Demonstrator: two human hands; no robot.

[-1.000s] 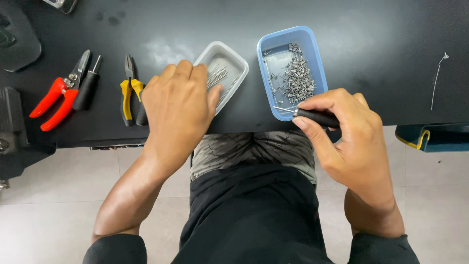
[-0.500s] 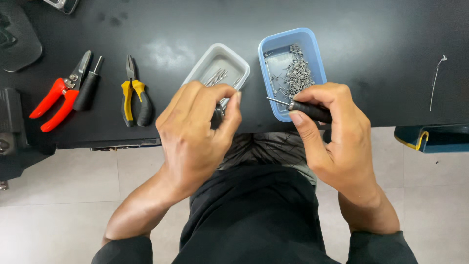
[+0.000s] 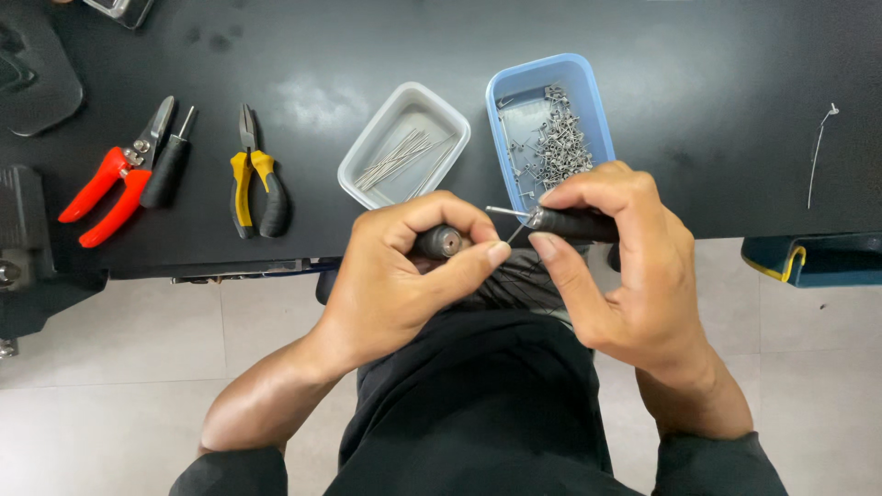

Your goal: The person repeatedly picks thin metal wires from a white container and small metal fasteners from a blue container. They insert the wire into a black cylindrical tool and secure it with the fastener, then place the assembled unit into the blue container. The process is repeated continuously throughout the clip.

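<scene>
Left hand (image 3: 404, 276) pinches a thin wire (image 3: 514, 233) against the black-handled tool (image 3: 570, 222) gripped by right hand (image 3: 634, 266).

The right hand (image 3: 625, 266) covers most of a black-handled tool (image 3: 560, 221), the fine wire (image 3: 516, 231) at its tip is too thin to make out, and a dark object (image 3: 32, 69) at upper left is cut off by the frame edge

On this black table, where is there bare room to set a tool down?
Bare table lies between the blue tray and the wire, and behind the clear tray. The left is crowded: red cutters, yellow pliers. Both hands fill the front edge.
</scene>
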